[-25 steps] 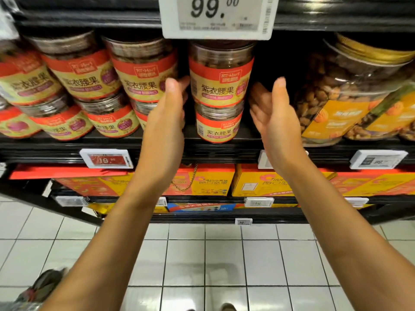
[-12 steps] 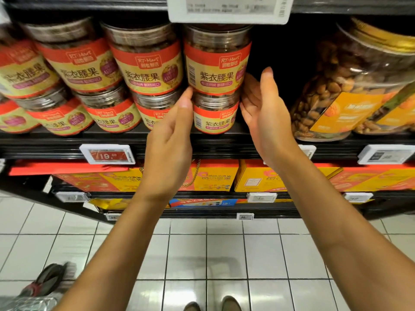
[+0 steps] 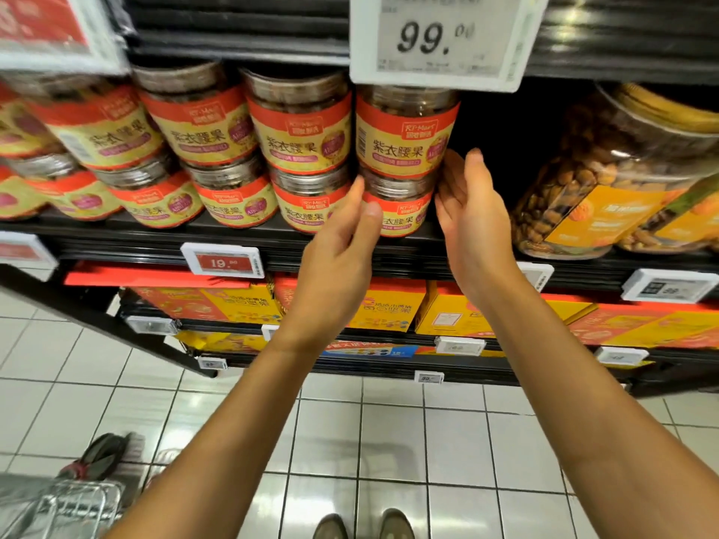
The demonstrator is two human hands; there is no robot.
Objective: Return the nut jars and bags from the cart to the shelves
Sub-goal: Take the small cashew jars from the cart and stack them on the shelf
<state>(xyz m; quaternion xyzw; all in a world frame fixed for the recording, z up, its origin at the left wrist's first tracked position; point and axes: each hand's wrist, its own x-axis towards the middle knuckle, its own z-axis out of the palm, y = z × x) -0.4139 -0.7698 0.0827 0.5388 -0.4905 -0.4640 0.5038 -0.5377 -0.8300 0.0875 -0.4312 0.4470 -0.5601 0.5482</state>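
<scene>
Standing on a floor [image 3: 393,441] of pale square tiles with dark joints, the person faces a black metal shelf [image 3: 241,243] in a shop aisle. White price tags are clipped to the front edge of the shelf, and a larger tag [image 3: 439,36] reading 99 hangs from the board above it. Below the shelf, a lower level carries flat orange and yellow boxes [image 3: 389,305]. A corner of a wire cart [image 3: 66,507] shows far down to the left of the shelf, and two shoe tips show on the tiles at the bottom edge.

On the shelf stand small round nut jars in two layers, one jar on top of another. Each jar is clear plastic with a red and yellow label that has dark Chinese letters. The lower jar [image 3: 400,212] at the right end of the row carries an upper jar [image 3: 404,130] on its lid. To the right of this stack there is a dark gap, and then big clear jars [image 3: 607,180] full of brown nuts with orange labels.

The left hand [image 3: 338,243] is open with the fingers loosely spread, and its fingertips touch the left side of the lower jar. The right hand [image 3: 470,212] is open too, palm turned to the stack, just beside its right side. Neither hand grips anything.
</scene>
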